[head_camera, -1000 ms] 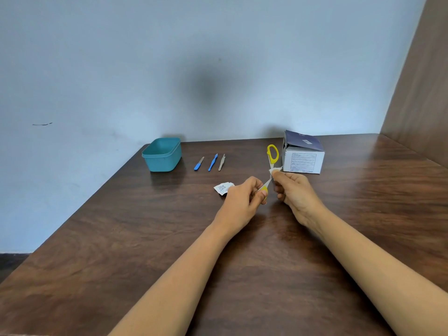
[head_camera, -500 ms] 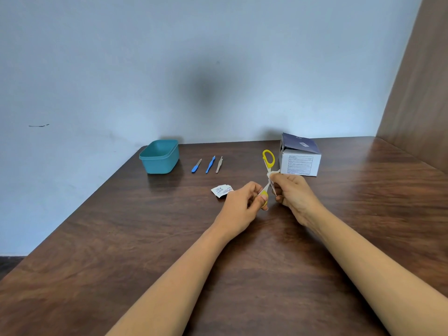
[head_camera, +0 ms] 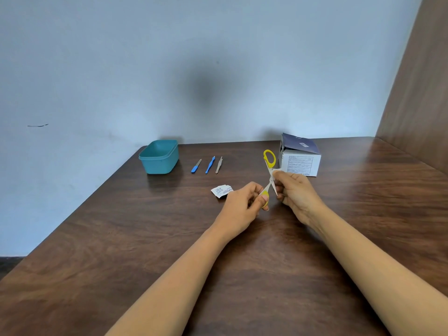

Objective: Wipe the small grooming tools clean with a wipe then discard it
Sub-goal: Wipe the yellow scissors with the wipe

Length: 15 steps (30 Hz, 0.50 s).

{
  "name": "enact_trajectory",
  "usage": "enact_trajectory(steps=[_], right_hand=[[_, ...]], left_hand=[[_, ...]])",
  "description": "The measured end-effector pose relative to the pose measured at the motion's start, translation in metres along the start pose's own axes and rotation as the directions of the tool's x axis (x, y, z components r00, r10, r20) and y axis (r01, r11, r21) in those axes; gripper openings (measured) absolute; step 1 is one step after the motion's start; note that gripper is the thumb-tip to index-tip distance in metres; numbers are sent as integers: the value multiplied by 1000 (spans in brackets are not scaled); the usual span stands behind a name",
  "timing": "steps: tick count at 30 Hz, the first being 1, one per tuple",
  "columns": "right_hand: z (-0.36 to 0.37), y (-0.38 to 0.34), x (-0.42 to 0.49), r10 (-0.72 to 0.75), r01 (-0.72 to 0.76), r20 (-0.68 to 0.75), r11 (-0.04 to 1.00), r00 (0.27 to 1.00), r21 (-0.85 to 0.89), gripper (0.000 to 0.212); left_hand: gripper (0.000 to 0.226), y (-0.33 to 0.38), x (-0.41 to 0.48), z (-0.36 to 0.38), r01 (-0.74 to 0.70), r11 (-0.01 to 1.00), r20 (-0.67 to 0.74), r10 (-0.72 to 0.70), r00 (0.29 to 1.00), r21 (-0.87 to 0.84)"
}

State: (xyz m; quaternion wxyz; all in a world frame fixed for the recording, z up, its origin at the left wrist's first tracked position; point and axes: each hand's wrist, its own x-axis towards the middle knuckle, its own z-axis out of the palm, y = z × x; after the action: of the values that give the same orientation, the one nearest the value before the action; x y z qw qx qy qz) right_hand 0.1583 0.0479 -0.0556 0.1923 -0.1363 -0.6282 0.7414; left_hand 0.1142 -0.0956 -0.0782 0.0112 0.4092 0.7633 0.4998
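Scissors (head_camera: 269, 167) were pinched in the left grip (head_camera: 242, 202), a wipe (head_camera: 277, 170) clutched against them in the right grip (head_camera: 297, 190); three tools (head_camera: 210, 164) beyond were judged unwiped.

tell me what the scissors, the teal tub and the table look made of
Scissors: yellow handles look like smooth plastic, blades pale and metallic, likely steel. Teal tub: plastic, by its even colour, moulded rim and rounded corners, matt finish. Table: dark wood grain with a soft sheen that mirrors the tub; solid wood or veneer, cannot tell.
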Motion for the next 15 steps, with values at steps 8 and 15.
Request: enact_trajectory(steps=[8, 15], right_hand=[[-1, 4, 1, -11, 12, 24, 998, 1000, -70, 26], [1, 2, 1, -8, 13, -105, 999, 994, 47, 23]], left_hand=[[13, -1, -1, -1, 8, 1000, 3, -8, 1000, 19], [14, 1, 1, 0, 23, 1000, -14, -23, 1000, -5]])
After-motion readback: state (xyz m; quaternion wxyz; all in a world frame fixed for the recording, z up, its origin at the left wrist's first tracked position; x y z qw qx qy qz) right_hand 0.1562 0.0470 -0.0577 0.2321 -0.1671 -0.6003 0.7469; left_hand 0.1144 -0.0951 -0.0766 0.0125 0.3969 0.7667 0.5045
